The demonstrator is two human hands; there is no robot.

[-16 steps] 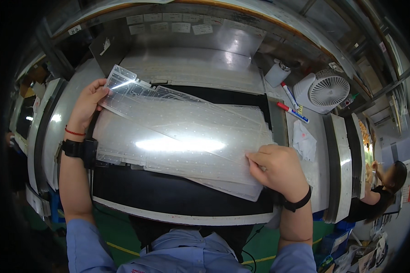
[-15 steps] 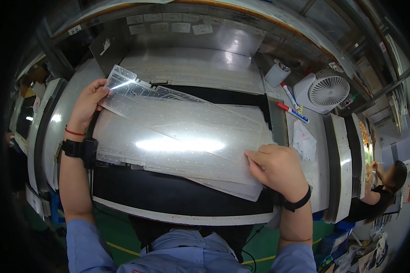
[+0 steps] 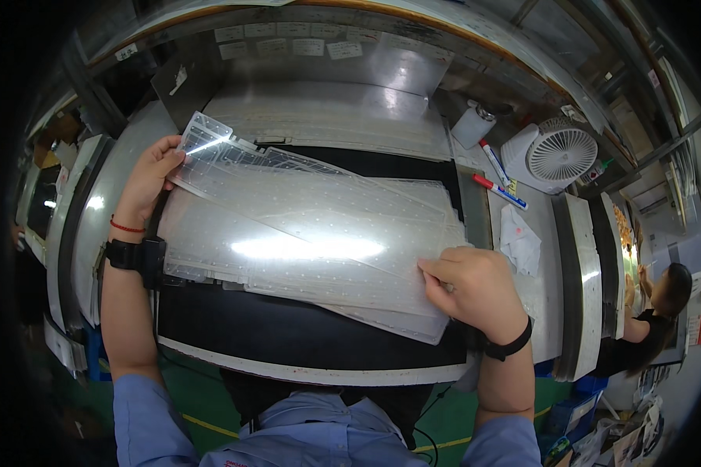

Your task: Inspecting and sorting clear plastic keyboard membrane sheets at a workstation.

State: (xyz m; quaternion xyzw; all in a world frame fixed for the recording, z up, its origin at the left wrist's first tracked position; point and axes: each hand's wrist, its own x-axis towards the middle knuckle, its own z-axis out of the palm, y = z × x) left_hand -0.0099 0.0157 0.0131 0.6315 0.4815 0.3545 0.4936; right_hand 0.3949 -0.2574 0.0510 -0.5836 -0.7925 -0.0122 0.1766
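Observation:
Several thin translucent plastic sheets [image 3: 311, 210], dotted with small marks, lie in a stack over a black mat [image 3: 288, 331]. The top sheet sits askew, its far-left corner raised past the stack. My left hand [image 3: 157, 167] pinches that corner between thumb and fingers. Toward the near right, my right hand [image 3: 475, 288] rests on the stack with its fingers curled and the index fingertip against the sheet's surface. Whether that hand grips an edge or anything small is hidden. A bright glare streak covers the middle of the sheets.
To the right lie a red-capped marker [image 3: 500, 191], a second marker [image 3: 496, 162] and a white cloth [image 3: 520, 240]. Behind them stand a white bottle [image 3: 473, 127] and a white fan [image 3: 557, 156]. A metal panel [image 3: 327, 109] borders the far side. Another person [image 3: 654, 323] works at far right.
My hands and the sheets have hardly moved. At far right, the other person's head has shifted slightly.

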